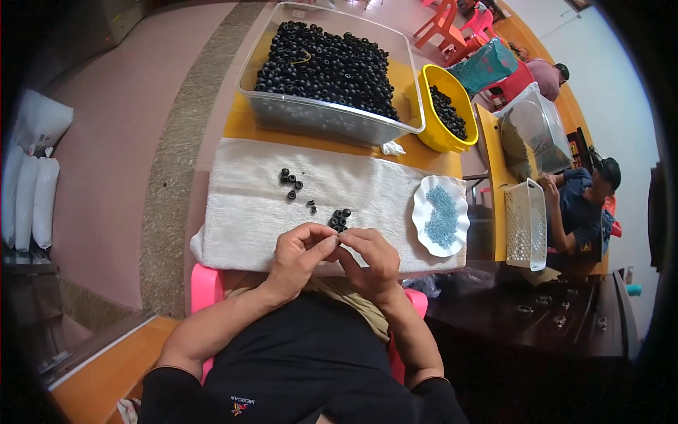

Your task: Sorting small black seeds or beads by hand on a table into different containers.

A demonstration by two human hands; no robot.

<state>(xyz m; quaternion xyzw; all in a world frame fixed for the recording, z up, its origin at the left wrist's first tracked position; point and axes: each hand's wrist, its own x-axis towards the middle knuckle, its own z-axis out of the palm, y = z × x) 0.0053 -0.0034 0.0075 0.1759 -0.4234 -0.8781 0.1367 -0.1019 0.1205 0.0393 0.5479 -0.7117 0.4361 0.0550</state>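
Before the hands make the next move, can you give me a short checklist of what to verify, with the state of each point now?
1. Both hands meet over the near edge of the white cloth: ok. The left hand and right hand have their fingertips together.
2. A piece is pinched between the fingers: cannot tell, it is too small to see.
3. Loose black rings lie within reach on the cloth: ok, a small cluster just beyond the fingers, and more further left.
4. White plate holds blue beads: ok, to the right.
5. Clear bin has plenty of black rings: ok.
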